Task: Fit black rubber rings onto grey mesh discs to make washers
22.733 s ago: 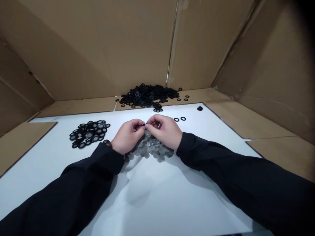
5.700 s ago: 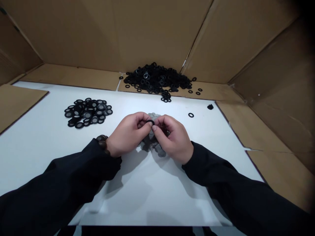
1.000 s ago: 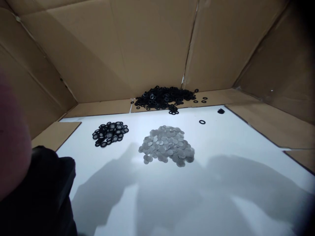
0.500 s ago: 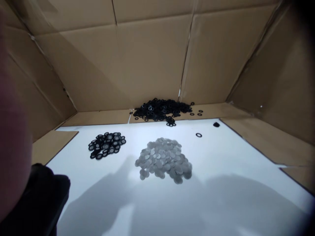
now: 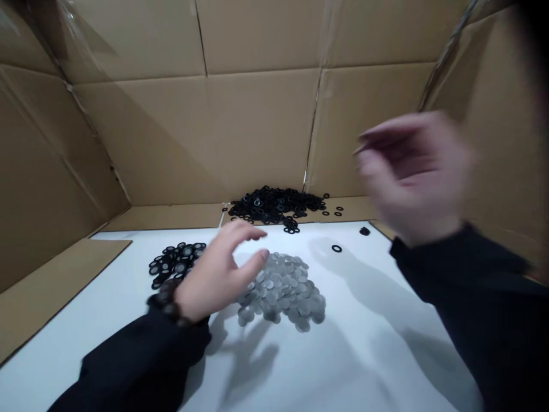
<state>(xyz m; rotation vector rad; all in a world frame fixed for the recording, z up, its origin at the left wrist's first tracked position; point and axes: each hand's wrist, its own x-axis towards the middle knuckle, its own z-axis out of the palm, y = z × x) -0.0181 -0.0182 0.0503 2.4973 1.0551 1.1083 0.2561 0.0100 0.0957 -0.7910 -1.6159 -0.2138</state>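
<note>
My left hand [image 5: 221,274], thumb and fingers apart and nothing between them, hovers at the left edge of a pile of pale translucent discs [image 5: 285,289]. Partly behind its wrist lies a cluster of black rings with grey centres [image 5: 174,263]. Raised at the right, my right hand [image 5: 418,171] is blurred by motion, its fingers curled with the tips near the thumb; whether anything is between them cannot be made out. A single black ring [image 5: 337,249] lies on the white surface below and left of it.
A heap of black rings [image 5: 274,205] lies against the back cardboard wall [image 5: 257,126], with loose rings around it. A small black piece [image 5: 364,231] sits near the right edge of the white surface [image 5: 317,366]. Cardboard walls stand left and right.
Both hands have come in over the work surface; before, only a blurred bit of skin and a dark sleeve showed at the left edge. The view has shifted slightly.
</note>
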